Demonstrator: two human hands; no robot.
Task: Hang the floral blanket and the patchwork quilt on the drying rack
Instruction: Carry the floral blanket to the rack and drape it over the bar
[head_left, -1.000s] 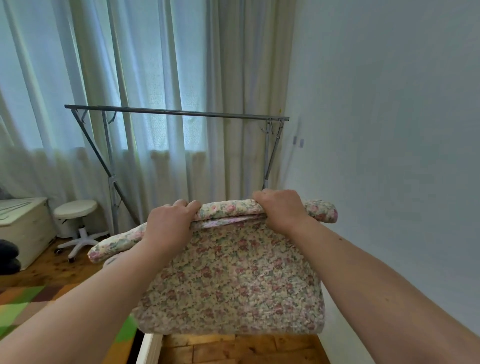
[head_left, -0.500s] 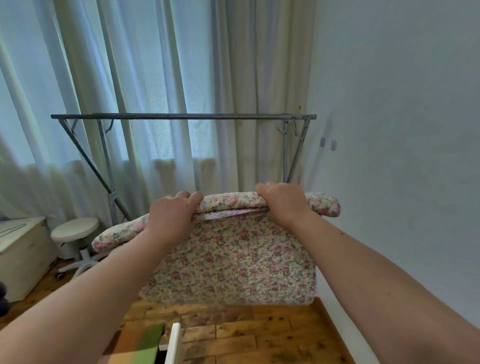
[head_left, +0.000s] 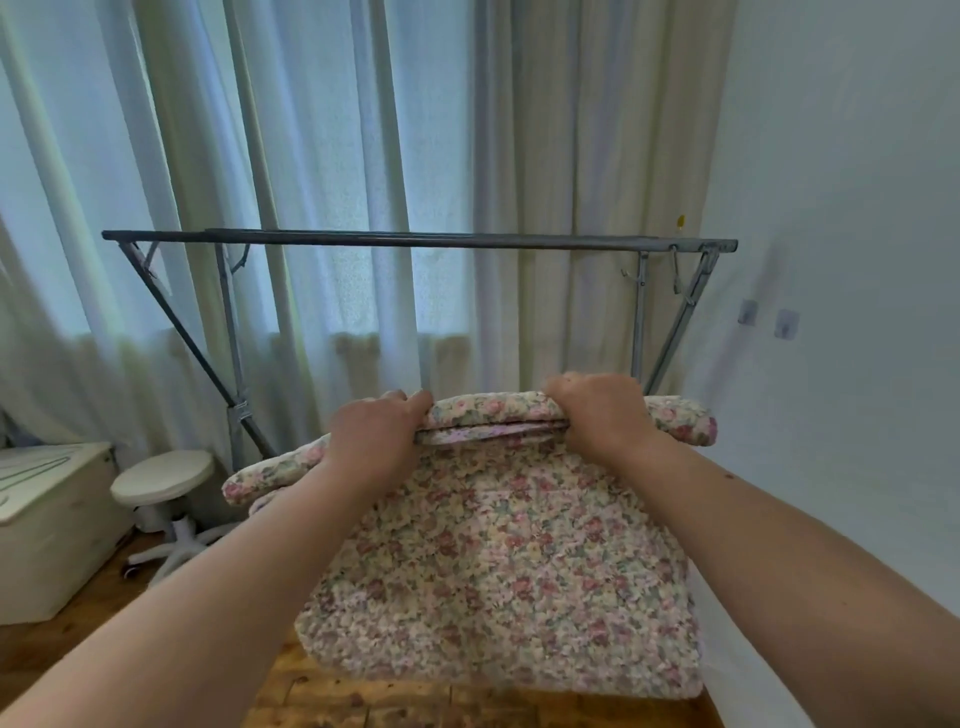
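A folded floral blanket (head_left: 498, 566), cream with small pink flowers, hangs in front of me by its top fold. My left hand (head_left: 376, 434) grips that fold left of centre and my right hand (head_left: 602, 413) grips it right of centre. The grey metal drying rack (head_left: 415, 240) stands behind the blanket; its top bars are bare and sit well above my hands. The patchwork quilt is not in sight.
Pale curtains (head_left: 322, 156) hang behind the rack. A white round stool (head_left: 163, 475) and a cream chest (head_left: 49, 525) stand at the left on the wooden floor (head_left: 52, 649). A white wall (head_left: 841, 208) with two small hooks (head_left: 766, 318) closes the right side.
I have come closer to the rack, which now fills more of the view. The blanket stays gripped in both hands. The colourful mat at the lower left has dropped out of sight.
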